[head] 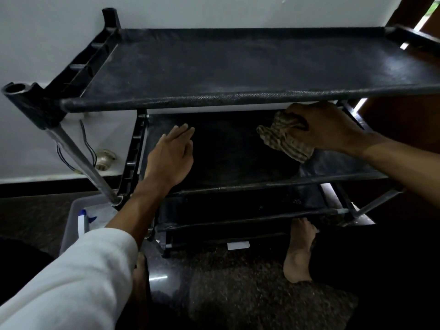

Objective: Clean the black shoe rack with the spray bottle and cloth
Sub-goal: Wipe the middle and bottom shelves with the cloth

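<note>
The right hand (pixel 326 127) has its fingers curled over a bunched, striped cloth (pixel 285 141) and presses it onto the second shelf (pixel 238 167) of the black shoe rack (pixel 78 67), toward that shelf's right end and just under the front bar of the top shelf (pixel 238 63). The left hand (pixel 170 158) lies flat on the same shelf near its left end, fingers straight and close together, apparently steadying the rack. The shelf's long axis runs left to right, so the stretch between the two hands lies to the cloth's left, and a wipe would travel along that axis toward the left hand. How clean that dark middle part is cannot be judged in this light. The spray bottle (pixel 83 222) stands in a translucent bin (pixel 95 201) on the floor, below and left of the rack, nearer the left hand
</note>
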Available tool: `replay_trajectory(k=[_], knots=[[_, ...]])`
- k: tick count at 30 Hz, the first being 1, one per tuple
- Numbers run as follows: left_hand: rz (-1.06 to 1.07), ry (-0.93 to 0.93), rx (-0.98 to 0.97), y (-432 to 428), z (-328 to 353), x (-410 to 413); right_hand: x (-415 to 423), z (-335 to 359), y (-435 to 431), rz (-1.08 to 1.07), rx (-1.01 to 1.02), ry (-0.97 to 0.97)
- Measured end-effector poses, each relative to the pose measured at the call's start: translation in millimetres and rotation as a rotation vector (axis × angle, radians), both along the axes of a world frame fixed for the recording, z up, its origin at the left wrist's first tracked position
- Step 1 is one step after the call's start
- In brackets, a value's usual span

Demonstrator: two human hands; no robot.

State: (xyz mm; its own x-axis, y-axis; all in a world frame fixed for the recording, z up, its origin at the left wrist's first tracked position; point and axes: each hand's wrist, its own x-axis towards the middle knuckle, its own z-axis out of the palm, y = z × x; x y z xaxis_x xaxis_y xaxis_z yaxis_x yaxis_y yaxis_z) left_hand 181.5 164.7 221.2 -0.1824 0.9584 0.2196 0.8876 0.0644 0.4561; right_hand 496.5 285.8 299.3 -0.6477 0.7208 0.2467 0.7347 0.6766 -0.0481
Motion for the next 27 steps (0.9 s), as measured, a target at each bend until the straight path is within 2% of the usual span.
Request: replay_trajectory(k=[5, 14, 20, 23, 25, 27], knots=[[-0.01, 0.007, -0.009, -0.1, -0.4, 1.3, -8.2, -7.6, -8.9, 0.002, 0.063, -0.062], [-0.028, -0.011, -0.006, -2.9, 2.8, 2.8, -37.4, -27.1, -15.6, -0.066, -0.137, -0.303], [-0.161, -0.046, 0.03, 10.1, 14.3, 37.1, -27.3, -19.9, -9.6, 0.126, -0.143, -0.211], [-0.239, -0.06, 0.039, 19.9, 18.5, 65.2, -8.5, -11.8, -22.0, 0.236, -0.288, -0.164], [-0.284, -0.064, 0.02, 24.3, 16.7, 83.9, 8.9, -6.1, -30.0, 0.236, -0.393, -0.112], [-0.314, -0.046, -0.018, 26.7, 12.2, 97.7, 25.7, 0.0, -32.1, 0.186, -0.385, -0.128]])
